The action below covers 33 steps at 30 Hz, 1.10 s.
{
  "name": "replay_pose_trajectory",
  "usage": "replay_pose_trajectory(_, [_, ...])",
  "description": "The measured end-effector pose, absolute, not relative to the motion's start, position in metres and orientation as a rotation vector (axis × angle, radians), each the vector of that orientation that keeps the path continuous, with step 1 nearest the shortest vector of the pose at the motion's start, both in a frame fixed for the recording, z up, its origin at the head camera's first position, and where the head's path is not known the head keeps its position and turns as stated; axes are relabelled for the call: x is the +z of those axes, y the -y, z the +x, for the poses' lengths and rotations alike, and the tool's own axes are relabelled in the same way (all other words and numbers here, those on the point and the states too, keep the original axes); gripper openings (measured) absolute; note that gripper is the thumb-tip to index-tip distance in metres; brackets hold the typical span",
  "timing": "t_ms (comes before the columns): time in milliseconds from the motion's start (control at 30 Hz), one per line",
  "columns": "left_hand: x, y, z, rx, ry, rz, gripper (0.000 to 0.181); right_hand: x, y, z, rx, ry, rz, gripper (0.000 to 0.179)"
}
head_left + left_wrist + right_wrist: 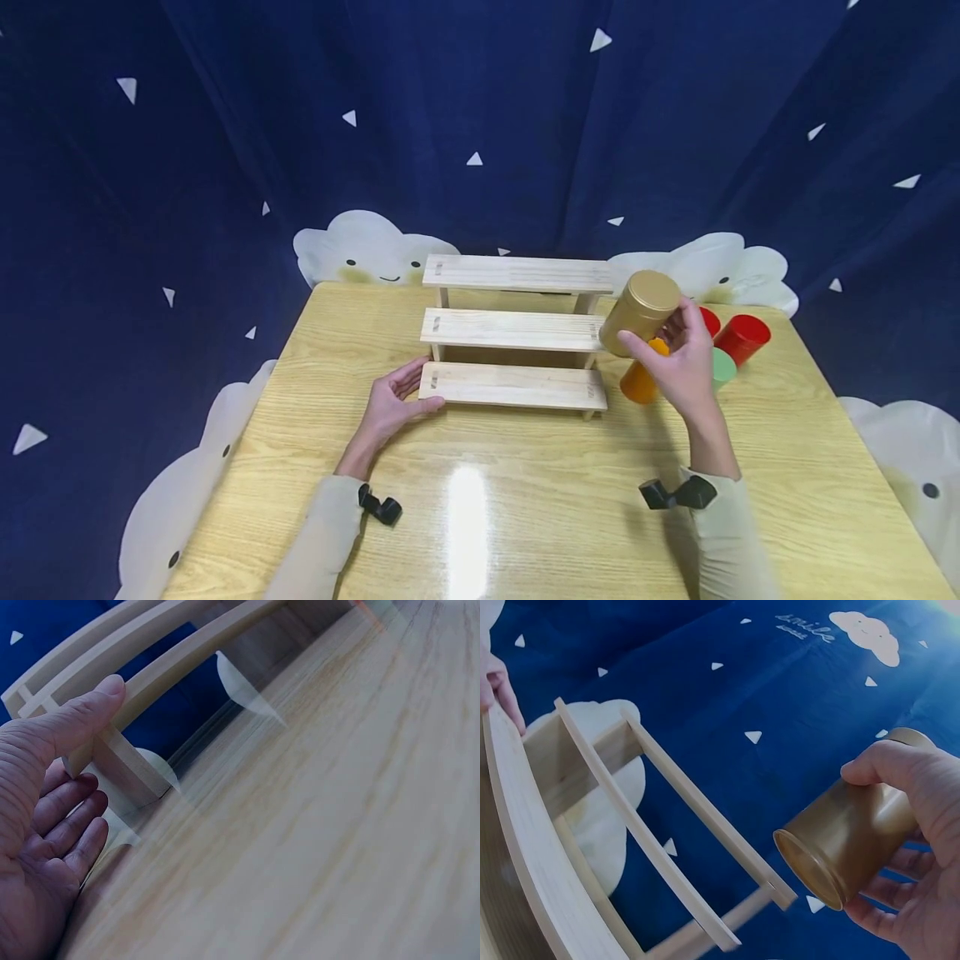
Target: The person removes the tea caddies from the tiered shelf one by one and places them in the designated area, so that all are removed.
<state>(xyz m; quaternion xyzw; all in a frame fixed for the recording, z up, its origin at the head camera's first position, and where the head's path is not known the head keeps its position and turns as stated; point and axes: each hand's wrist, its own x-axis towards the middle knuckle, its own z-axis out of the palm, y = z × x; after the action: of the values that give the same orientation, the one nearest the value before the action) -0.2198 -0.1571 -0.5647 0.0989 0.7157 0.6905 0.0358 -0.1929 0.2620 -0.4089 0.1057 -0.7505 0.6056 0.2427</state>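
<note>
A three-tier wooden shelf [517,385] stands near the back of the table, its steps bare. My left hand [393,400] grips the left end of the lowest step; in the left wrist view the thumb lies on top of the board [180,664] with the fingers below it. My right hand [686,358] holds a gold canister [641,312] raised at the shelf's right end, tilted. The right wrist view shows the canister [847,832] between thumb and fingers, beside the upper steps. An orange canister [639,383] stands just below it, partly hidden by the hand.
Right of the right hand are a red canister [742,337], another red one [709,321] partly hidden, and a green canister [722,367]. A dark blue curtain [525,100] with white triangles and clouds hangs behind the wooden table [555,500].
</note>
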Motion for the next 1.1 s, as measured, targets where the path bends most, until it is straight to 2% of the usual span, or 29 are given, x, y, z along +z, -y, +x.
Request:
replay_pose_trajectory(633, [-0.563,0.156,-0.218,2.11,-2.204,0.282,0.079,-0.408,-0.328,-0.174,1.626,2.002,-0.021,0.07])
replay_pose_trajectory(1100, [-0.563,0.157,-0.22,2.107,-2.21,0.288,0.078,-0.409,-0.375,-0.169,1.397,2.028,-0.209,0.073])
